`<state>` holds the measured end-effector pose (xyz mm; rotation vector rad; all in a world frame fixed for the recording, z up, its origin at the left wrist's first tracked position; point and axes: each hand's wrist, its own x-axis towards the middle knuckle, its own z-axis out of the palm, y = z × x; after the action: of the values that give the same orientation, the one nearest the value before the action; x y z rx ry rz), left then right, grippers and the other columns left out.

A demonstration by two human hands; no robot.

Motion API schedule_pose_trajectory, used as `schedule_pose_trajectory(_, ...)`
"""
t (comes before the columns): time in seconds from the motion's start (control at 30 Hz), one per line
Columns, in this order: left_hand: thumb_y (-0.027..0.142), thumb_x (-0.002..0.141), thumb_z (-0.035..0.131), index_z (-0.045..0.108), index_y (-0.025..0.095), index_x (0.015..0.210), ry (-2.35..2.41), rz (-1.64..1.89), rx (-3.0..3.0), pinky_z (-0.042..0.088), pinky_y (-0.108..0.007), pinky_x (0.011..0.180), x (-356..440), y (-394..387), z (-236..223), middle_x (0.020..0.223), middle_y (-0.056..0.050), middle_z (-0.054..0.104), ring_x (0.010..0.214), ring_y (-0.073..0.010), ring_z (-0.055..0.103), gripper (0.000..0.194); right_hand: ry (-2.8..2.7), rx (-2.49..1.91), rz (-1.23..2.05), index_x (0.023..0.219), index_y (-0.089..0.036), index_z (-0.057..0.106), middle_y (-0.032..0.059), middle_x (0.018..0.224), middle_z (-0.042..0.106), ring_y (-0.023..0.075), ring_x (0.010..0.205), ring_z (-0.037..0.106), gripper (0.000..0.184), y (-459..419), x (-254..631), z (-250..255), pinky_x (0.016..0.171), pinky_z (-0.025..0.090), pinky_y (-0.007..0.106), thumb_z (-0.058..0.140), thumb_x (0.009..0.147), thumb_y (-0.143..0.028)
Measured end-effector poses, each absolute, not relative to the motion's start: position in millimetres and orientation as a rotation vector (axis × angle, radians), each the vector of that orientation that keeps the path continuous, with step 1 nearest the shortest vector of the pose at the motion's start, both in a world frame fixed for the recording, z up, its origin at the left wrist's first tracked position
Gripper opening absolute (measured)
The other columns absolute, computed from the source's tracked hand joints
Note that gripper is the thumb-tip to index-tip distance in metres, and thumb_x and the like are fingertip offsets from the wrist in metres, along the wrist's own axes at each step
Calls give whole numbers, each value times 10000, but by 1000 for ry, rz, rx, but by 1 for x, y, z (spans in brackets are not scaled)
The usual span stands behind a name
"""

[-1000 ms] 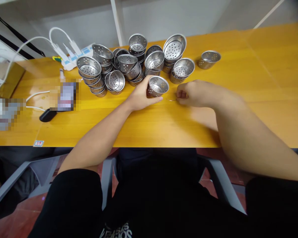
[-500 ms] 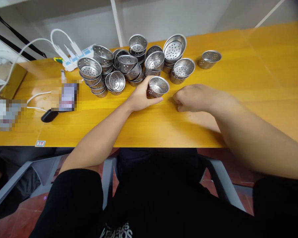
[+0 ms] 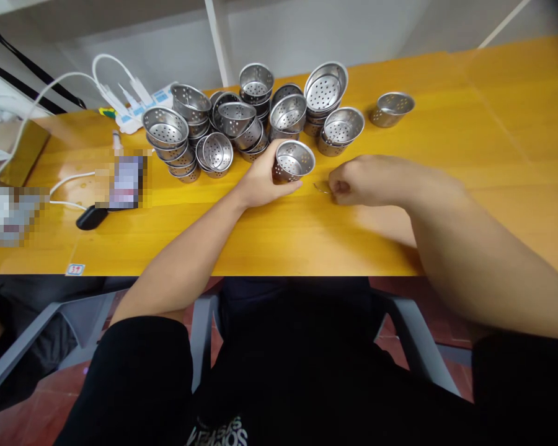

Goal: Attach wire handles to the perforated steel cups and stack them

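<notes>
My left hand (image 3: 263,179) is closed around the side of a perforated metal cup (image 3: 294,161), which stands mouth up just above or on the table. To its right, my right hand (image 3: 358,179) is curled into a fist near the tabletop. From its fingers a thin bent wire (image 3: 322,188) sticks out toward the cup; the rest of the wire is hidden in the fist. Behind the hands are several stacks of similar cups, among them a tall stack at the left (image 3: 166,127) and a short one (image 3: 343,127) nearest my right hand.
A single perforated cup (image 3: 393,110) stands apart at the back right. At the left are a white power strip (image 3: 132,121) with cables, a phone (image 3: 125,183) and a black rounded object (image 3: 92,217). A numbered label (image 3: 75,269) marks the front edge of the yellow table (image 3: 260,248).
My right hand has moved slightly to the right, away from the cup, and the thin wire now shows between them. My left hand keeps its hold on the cup.
</notes>
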<state>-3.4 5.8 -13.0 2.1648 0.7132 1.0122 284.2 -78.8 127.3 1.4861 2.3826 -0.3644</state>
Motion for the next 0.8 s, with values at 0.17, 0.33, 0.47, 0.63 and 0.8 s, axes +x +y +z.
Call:
schedule_pose_trajectory(0.17,710,1025,1024,571,274,1769,733,998,2151,604,-699,1510,-3,6,-15,1716,-173,743,1672,-430,764,974,2363,1434,-286,805,-249,681,83,857,773,251,751,609,326,-79,274,134,739,420,411,813,1044,-71)
schedule_pose_trajectory(0.33,735,1028,1026,591,282,1756,742,1006,2149,585,-705,1526,-3,8,-16,1706,-163,749,1693,-436,749,962,2360,1242,-68,856,-232,724,135,982,862,288,857,741,250,-75,265,130,742,411,394,845,1046,-124)
schedule_pose_trajectory(0.47,734,1033,1020,575,286,1767,714,1029,2171,601,-669,1522,-3,7,-16,1719,-165,748,1703,-426,753,968,2491,1167,-167,839,-257,705,98,974,853,328,942,784,263,-65,275,120,799,426,406,872,986,-117)
schedule_pose_trajectory(0.63,729,1036,1005,571,273,1754,685,1046,2147,629,-661,1490,-1,7,-17,1702,-171,754,1649,-410,783,955,2501,1187,-258,850,-274,630,39,906,784,284,853,711,304,-65,287,117,811,400,401,864,997,-146)
schedule_pose_trajectory(0.8,714,1035,1018,580,275,1759,732,1002,2162,611,-680,1503,-4,7,-16,1708,-168,751,1667,-423,762,953,2483,1320,-376,877,-273,620,36,930,790,247,809,661,290,-70,297,121,747,378,391,812,1067,-168)
